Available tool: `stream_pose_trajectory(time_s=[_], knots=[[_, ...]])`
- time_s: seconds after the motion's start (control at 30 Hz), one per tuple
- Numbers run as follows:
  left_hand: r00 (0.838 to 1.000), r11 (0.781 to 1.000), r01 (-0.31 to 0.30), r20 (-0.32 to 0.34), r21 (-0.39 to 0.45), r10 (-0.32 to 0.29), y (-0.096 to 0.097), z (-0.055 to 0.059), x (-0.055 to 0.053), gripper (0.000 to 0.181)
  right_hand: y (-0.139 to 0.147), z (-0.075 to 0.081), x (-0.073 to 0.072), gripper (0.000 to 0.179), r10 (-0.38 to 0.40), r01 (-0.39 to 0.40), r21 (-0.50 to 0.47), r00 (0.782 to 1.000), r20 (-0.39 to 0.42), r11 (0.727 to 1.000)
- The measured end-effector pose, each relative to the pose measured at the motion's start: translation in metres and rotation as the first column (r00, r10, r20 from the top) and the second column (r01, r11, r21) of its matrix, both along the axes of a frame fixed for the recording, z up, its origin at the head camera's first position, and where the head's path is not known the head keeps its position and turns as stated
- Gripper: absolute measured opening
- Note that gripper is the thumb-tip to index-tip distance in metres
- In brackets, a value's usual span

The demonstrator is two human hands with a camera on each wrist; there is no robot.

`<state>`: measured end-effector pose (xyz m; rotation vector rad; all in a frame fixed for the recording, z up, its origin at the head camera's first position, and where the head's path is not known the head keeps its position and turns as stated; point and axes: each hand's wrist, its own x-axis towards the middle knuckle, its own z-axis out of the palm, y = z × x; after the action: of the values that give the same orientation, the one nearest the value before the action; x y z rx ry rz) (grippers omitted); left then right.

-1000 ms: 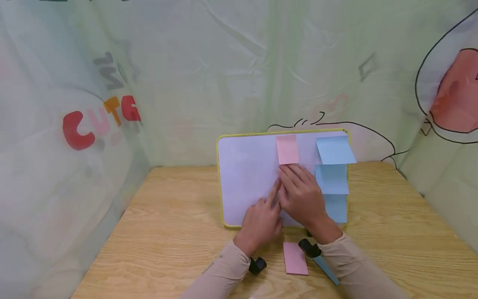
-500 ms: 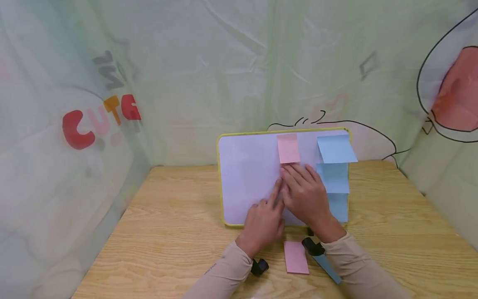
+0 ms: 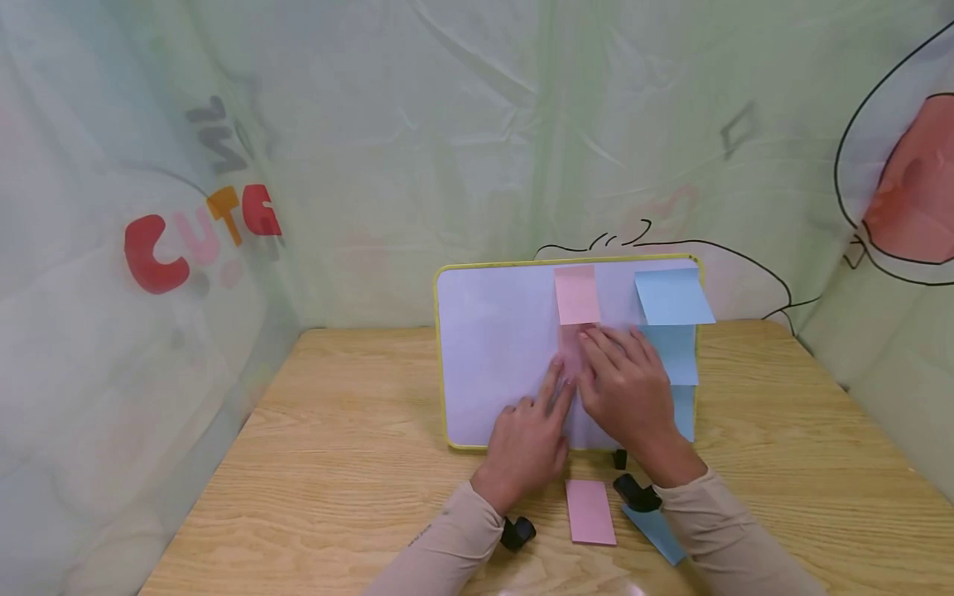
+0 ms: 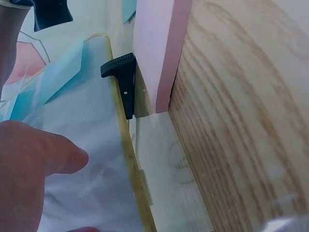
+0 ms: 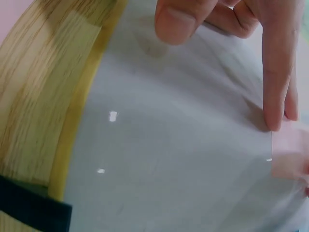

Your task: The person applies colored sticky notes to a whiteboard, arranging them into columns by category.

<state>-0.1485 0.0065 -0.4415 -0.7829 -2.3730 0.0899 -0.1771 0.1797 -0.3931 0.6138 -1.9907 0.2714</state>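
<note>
Right hand [image 3: 629,385] slid rightward across lower pink note [image 3: 569,352]; backdrop lettering [image 3: 227,213] begins "CUT".

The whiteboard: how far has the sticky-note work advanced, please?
Done: three blue notes and the top pink note are on the whiteboard. In hand: the left hand and right hand touch a second pink note just below. Remaining, probably: a third, since bare board shows beneath it and a pink pad lies nearby.

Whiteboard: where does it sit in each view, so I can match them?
Head: the whiteboard stands just right of and below centre.
Left wrist: left half, cropped.
Right wrist: across the middle, cropped.
Shared landmark: its yellow rim, visible in all three.
</note>
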Motion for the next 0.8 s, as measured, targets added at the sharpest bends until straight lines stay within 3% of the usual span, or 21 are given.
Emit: stream_pose_trajectory(time_s=[0.27, 0.57, 0.8], knots=[[0.999, 0.999, 0.015, 0.036, 0.039, -0.016, -0.001, -0.001, 0.002, 0.075, 0.006, -0.001, 0.003, 0.04, -0.018, 0.016, -0.05, 0.999, -0.034, 0.999], [0.998, 0.981, 0.063, 0.02, 0.182, -0.068, -0.008, -0.016, 0.008, 0.062, 0.006, -0.002, 0.008, 0.039, 0.046, -0.046, -0.036, 0.999, -0.003, 0.998], [0.993, 0.968, 0.104, 0.027, 0.228, -0.113, -0.01, -0.02, 0.018, 0.05, 0.008, -0.004, 0.014, 0.038, 0.116, -0.116, -0.051, 0.993, -0.011, 0.992]])
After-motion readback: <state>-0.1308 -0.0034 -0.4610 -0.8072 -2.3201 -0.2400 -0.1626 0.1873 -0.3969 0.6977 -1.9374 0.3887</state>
